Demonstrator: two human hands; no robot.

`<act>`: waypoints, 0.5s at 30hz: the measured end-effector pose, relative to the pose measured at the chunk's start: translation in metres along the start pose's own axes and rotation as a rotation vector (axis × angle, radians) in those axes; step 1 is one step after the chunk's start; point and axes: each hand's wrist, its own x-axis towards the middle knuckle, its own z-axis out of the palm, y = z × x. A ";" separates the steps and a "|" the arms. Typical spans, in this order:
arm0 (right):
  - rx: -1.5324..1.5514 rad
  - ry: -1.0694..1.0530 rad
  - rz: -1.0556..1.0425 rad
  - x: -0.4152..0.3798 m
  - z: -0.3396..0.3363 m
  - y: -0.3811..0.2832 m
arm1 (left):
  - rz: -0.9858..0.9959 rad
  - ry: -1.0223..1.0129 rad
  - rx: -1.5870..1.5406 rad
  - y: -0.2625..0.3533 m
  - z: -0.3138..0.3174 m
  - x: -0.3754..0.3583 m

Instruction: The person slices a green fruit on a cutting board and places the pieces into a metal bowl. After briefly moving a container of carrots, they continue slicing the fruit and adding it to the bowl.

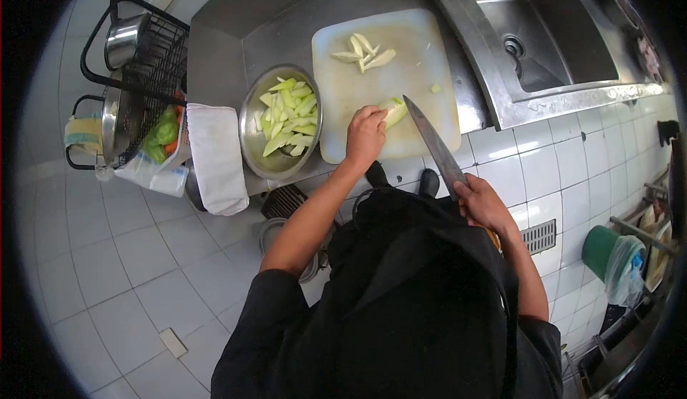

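My left hand (366,135) is closed over a pale green vegetable piece (393,113) near the front of the white cutting board (343,48). Its kind I cannot make out for sure. My right hand (481,202) grips a large kitchen knife (436,145), whose tip reaches the board just right of that piece. Several pale cut wedges (365,53) lie at the back of the board, and a small green end bit (435,88) rests to the right. Left of the board, a metal bowl (248,130) holds many green cut pieces (288,116).
A steel sink (572,48) adjoins the counter on the right. A folded white towel (215,159) hangs at the counter's left edge. Beyond it, a black wire rack (147,88) carries a metal pot (127,41). A green bucket (600,251) stands at far right.
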 end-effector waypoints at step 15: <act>-0.031 -0.023 0.054 -0.007 0.000 -0.024 | 0.018 0.061 -0.065 -0.005 0.003 0.004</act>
